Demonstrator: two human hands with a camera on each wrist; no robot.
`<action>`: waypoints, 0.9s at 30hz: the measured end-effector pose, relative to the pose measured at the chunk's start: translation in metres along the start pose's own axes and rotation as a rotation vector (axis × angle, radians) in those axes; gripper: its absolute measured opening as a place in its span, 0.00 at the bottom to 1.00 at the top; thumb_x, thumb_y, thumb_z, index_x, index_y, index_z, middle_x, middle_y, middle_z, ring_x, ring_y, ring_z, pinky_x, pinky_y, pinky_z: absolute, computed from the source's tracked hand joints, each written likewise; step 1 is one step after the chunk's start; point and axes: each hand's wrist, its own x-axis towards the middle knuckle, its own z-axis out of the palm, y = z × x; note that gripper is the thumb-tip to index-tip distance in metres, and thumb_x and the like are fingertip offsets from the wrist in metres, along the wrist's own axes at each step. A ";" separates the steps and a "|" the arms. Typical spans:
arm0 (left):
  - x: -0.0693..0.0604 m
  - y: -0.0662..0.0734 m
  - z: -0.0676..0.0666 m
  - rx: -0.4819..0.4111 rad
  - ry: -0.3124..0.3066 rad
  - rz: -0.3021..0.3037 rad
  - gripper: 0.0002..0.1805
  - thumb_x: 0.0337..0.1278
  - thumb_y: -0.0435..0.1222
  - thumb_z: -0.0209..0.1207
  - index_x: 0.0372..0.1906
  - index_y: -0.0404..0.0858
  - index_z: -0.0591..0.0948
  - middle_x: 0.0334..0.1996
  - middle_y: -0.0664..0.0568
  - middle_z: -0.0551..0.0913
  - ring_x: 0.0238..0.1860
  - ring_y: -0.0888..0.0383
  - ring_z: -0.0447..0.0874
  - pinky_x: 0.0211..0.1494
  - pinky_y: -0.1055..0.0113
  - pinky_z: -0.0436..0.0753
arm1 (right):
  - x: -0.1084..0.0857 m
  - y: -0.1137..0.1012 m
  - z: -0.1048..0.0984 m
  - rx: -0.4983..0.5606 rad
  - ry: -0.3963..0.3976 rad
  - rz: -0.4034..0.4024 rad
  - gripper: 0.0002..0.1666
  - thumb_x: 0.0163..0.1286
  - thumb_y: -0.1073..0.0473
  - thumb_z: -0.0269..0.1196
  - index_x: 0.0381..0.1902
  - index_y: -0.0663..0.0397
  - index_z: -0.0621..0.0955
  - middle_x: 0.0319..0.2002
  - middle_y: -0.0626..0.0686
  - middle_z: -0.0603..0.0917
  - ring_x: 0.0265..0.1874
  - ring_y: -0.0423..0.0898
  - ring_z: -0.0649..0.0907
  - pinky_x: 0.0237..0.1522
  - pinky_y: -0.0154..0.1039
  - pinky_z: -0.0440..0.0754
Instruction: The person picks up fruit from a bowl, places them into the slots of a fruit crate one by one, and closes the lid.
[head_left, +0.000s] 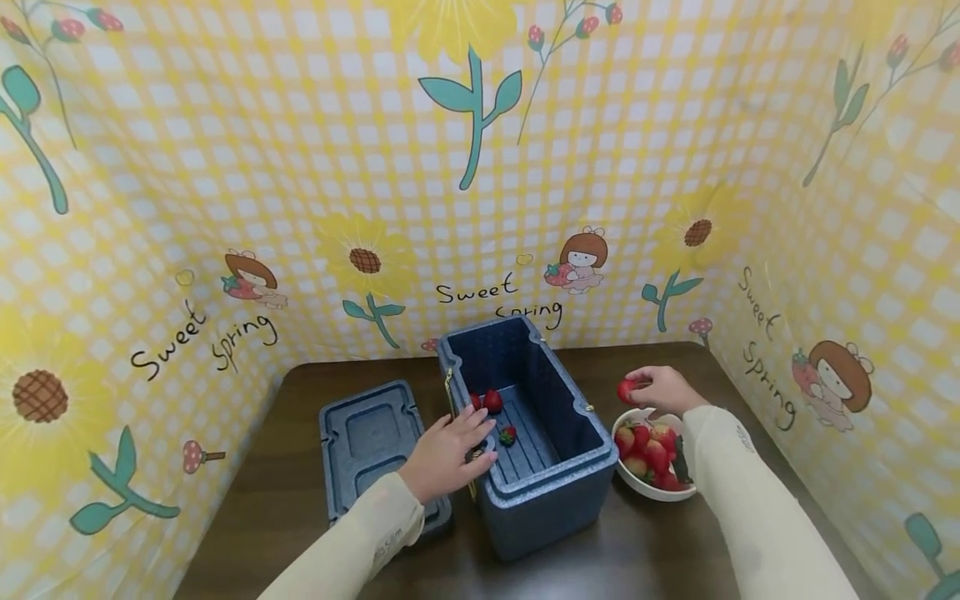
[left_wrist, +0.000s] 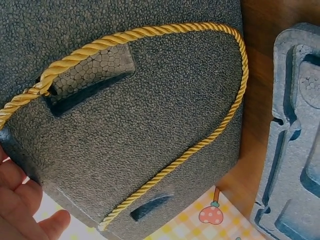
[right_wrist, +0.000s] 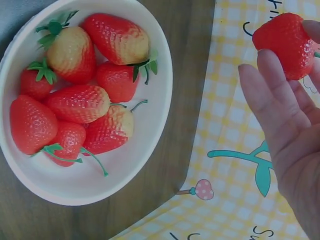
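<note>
Smooth sleeve (head_left: 757, 500), right hand (head_left: 666, 390) pinching dimpled strawberry (right_wrist: 281, 46)

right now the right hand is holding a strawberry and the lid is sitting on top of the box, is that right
The lid is not on the box: the head view shows it lying on the table, left of the box. The right hand does hold a strawberry.

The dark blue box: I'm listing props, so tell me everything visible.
The box is deep, rectangular, dark blue and foam-like, with pebbled walls, a notched rim and ribbed floor. It stands open on the brown table, gold rope along its side. The left hand lies over its left rim; at least three strawberries lie inside.
</note>
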 end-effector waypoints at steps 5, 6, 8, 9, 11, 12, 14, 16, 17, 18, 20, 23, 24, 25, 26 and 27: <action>0.000 -0.001 -0.007 0.018 -0.034 0.034 0.32 0.65 0.53 0.51 0.67 0.39 0.71 0.69 0.45 0.65 0.71 0.47 0.57 0.69 0.42 0.57 | 0.001 -0.006 0.000 -0.021 0.001 0.012 0.26 0.60 0.61 0.63 0.54 0.72 0.75 0.41 0.67 0.83 0.35 0.60 0.83 0.29 0.45 0.85; 0.000 -0.001 -0.009 0.027 -0.043 0.044 0.33 0.65 0.53 0.50 0.68 0.38 0.70 0.70 0.45 0.64 0.72 0.47 0.56 0.69 0.42 0.57 | 0.001 -0.008 0.000 -0.026 0.003 0.014 0.26 0.61 0.61 0.63 0.54 0.72 0.75 0.41 0.67 0.83 0.35 0.60 0.83 0.29 0.45 0.85; 0.000 -0.002 -0.010 0.049 -0.058 0.065 0.34 0.66 0.54 0.49 0.69 0.38 0.68 0.71 0.44 0.62 0.72 0.47 0.55 0.69 0.44 0.57 | 0.001 -0.011 -0.001 -0.033 0.009 0.017 0.26 0.61 0.61 0.63 0.54 0.72 0.75 0.41 0.67 0.82 0.34 0.60 0.83 0.30 0.45 0.85; 0.000 -0.003 -0.010 0.062 -0.063 0.080 0.34 0.66 0.54 0.49 0.69 0.38 0.67 0.71 0.44 0.61 0.72 0.46 0.54 0.69 0.45 0.57 | 0.001 -0.013 -0.001 -0.036 0.012 0.021 0.26 0.62 0.61 0.63 0.54 0.72 0.75 0.41 0.67 0.82 0.34 0.60 0.83 0.30 0.45 0.85; 0.001 -0.005 -0.010 0.090 -0.074 0.105 0.34 0.67 0.54 0.48 0.70 0.37 0.66 0.71 0.43 0.60 0.73 0.45 0.53 0.70 0.46 0.58 | 0.001 -0.016 -0.002 -0.042 0.010 0.026 0.26 0.62 0.61 0.62 0.55 0.72 0.74 0.41 0.67 0.82 0.33 0.60 0.83 0.31 0.45 0.85; 0.001 -0.006 -0.010 0.102 -0.079 0.117 0.34 0.67 0.54 0.48 0.70 0.37 0.66 0.71 0.42 0.60 0.73 0.45 0.52 0.70 0.46 0.57 | 0.001 -0.018 -0.002 -0.044 0.009 0.032 0.26 0.62 0.61 0.62 0.55 0.72 0.74 0.41 0.66 0.82 0.32 0.59 0.83 0.31 0.44 0.85; 0.002 -0.007 -0.010 0.123 -0.083 0.134 0.34 0.67 0.54 0.48 0.70 0.37 0.66 0.71 0.42 0.60 0.73 0.44 0.52 0.70 0.46 0.57 | 0.002 -0.020 -0.003 -0.036 0.005 0.043 0.26 0.61 0.62 0.62 0.55 0.72 0.74 0.40 0.65 0.82 0.30 0.56 0.82 0.31 0.44 0.84; 0.002 -0.007 -0.010 0.143 -0.087 0.149 0.34 0.67 0.55 0.47 0.70 0.38 0.67 0.71 0.42 0.61 0.73 0.43 0.52 0.70 0.46 0.57 | 0.002 -0.023 -0.003 -0.032 -0.004 0.043 0.26 0.61 0.62 0.62 0.55 0.72 0.74 0.39 0.64 0.82 0.28 0.53 0.82 0.32 0.45 0.84; 0.002 -0.007 -0.010 0.157 -0.088 0.156 0.33 0.67 0.55 0.47 0.69 0.39 0.68 0.71 0.42 0.61 0.72 0.43 0.53 0.70 0.46 0.57 | 0.003 -0.024 -0.003 -0.031 -0.004 0.044 0.26 0.61 0.62 0.62 0.55 0.72 0.74 0.38 0.64 0.82 0.27 0.51 0.81 0.32 0.45 0.84; 0.001 -0.007 -0.011 0.173 -0.091 0.162 0.32 0.68 0.55 0.47 0.69 0.41 0.68 0.71 0.42 0.62 0.72 0.43 0.53 0.70 0.46 0.58 | 0.004 -0.025 -0.003 -0.030 0.000 0.047 0.26 0.60 0.62 0.63 0.54 0.71 0.75 0.38 0.63 0.82 0.27 0.50 0.80 0.33 0.45 0.84; 0.001 -0.006 -0.011 0.205 -0.091 0.173 0.31 0.68 0.55 0.46 0.69 0.43 0.69 0.70 0.43 0.63 0.72 0.43 0.54 0.69 0.46 0.59 | 0.006 -0.027 -0.003 -0.041 -0.002 0.033 0.26 0.59 0.62 0.63 0.54 0.71 0.75 0.39 0.64 0.82 0.27 0.49 0.80 0.35 0.47 0.84; 0.000 -0.005 -0.013 0.235 -0.100 0.175 0.29 0.68 0.54 0.45 0.69 0.46 0.70 0.70 0.44 0.64 0.72 0.43 0.55 0.69 0.46 0.60 | 0.009 -0.032 -0.004 -0.068 -0.002 0.016 0.26 0.60 0.62 0.63 0.54 0.71 0.75 0.42 0.66 0.81 0.28 0.49 0.80 0.36 0.48 0.85; 0.000 -0.005 -0.013 0.235 -0.099 0.173 0.29 0.68 0.54 0.45 0.68 0.47 0.70 0.70 0.44 0.64 0.72 0.43 0.55 0.69 0.47 0.60 | 0.010 -0.034 -0.004 -0.075 -0.002 0.014 0.26 0.60 0.62 0.63 0.54 0.71 0.76 0.43 0.66 0.81 0.29 0.49 0.80 0.36 0.48 0.85; 0.000 -0.004 -0.013 0.232 -0.095 0.174 0.29 0.68 0.54 0.45 0.68 0.47 0.71 0.70 0.43 0.64 0.71 0.42 0.56 0.69 0.46 0.60 | 0.011 -0.036 -0.004 -0.082 -0.006 0.005 0.26 0.60 0.62 0.62 0.54 0.71 0.75 0.43 0.66 0.81 0.28 0.48 0.80 0.34 0.47 0.85; 0.000 -0.004 -0.012 0.233 -0.087 0.175 0.29 0.68 0.54 0.46 0.68 0.46 0.71 0.69 0.43 0.65 0.71 0.42 0.57 0.68 0.47 0.61 | 0.013 -0.037 -0.005 -0.090 -0.006 -0.002 0.26 0.60 0.62 0.62 0.54 0.71 0.76 0.43 0.66 0.81 0.28 0.48 0.80 0.33 0.46 0.85; 0.000 -0.004 -0.010 0.224 -0.079 0.176 0.29 0.68 0.54 0.46 0.67 0.46 0.72 0.69 0.42 0.65 0.71 0.41 0.57 0.68 0.47 0.61 | 0.014 -0.039 -0.005 -0.095 -0.007 -0.005 0.26 0.60 0.62 0.62 0.54 0.71 0.76 0.44 0.66 0.81 0.28 0.48 0.80 0.31 0.45 0.85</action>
